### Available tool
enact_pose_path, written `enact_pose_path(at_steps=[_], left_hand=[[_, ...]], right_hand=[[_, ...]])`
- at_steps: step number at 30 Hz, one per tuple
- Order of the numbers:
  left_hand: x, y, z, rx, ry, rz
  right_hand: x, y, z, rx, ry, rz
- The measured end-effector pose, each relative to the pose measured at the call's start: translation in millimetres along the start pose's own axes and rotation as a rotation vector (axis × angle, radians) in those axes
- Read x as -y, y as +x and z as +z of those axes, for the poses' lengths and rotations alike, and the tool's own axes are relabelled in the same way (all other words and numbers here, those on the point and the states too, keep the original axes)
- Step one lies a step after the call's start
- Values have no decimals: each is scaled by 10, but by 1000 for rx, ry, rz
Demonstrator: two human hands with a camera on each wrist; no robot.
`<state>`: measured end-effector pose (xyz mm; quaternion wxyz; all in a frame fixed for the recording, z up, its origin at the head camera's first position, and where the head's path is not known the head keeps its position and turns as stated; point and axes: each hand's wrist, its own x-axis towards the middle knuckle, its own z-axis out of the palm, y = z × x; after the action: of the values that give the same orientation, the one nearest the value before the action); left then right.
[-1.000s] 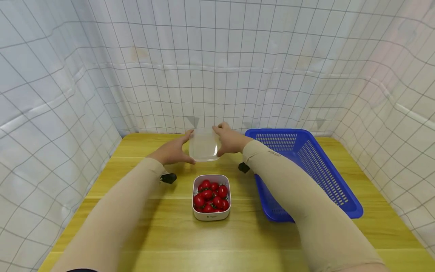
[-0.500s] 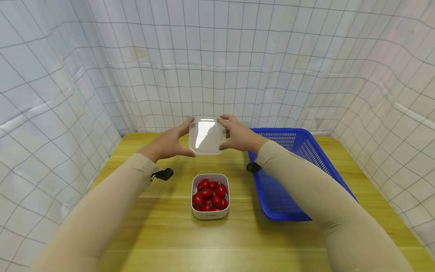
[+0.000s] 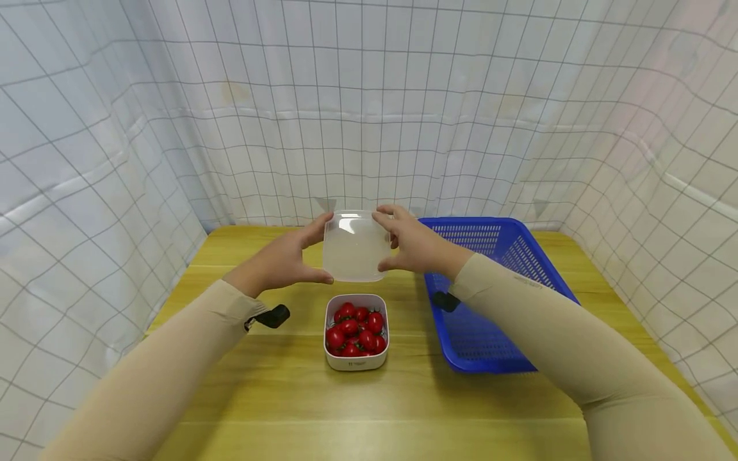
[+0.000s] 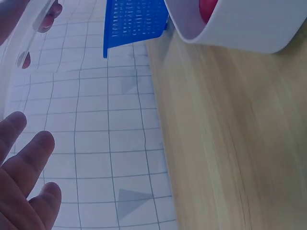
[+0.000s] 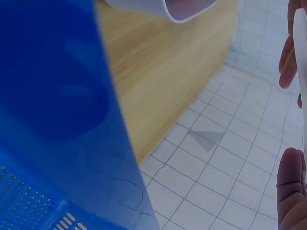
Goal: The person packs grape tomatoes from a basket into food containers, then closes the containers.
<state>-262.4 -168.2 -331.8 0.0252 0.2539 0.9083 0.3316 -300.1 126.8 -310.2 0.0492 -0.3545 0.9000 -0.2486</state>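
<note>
A clear, square plastic lid [image 3: 356,248] is held up in the air behind a white box [image 3: 357,363] in the head view. My left hand [image 3: 282,257] grips its left edge, thumb at the near corner and fingers at the far corner. On the opposite edge, my right hand [image 3: 419,244] holds it the same way. Several red cherry tomatoes [image 3: 350,328] fill the uncovered box on the table. The left wrist view catches the lid's rim [image 4: 13,57] edge-on beside the fingers; the right wrist view shows the lid [image 5: 301,52] at its right border.
A blue perforated basket [image 3: 478,349] stands on the wooden table [image 3: 323,416] to the right, partly under my right forearm. White grid-patterned curtains [image 3: 375,128] surround the table at the back and sides. A black wrist device [image 3: 273,316] shows below my left sleeve.
Both hands first raised the lid, then brought it lower and slightly right, and it now looks larger and nearer. The box of cherry tomatoes and the basket stay in place.
</note>
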Motion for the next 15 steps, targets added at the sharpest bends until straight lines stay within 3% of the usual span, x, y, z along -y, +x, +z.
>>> enact_pose_path(at_steps=[7,15], left_hand=[[-74,-63,68,-69,16,-40],[-123,-88,87,-81,-24,-48]], right_hand=[[34,-96,9,8,-5,-23],[59,-155,-20,30,-33,-42]])
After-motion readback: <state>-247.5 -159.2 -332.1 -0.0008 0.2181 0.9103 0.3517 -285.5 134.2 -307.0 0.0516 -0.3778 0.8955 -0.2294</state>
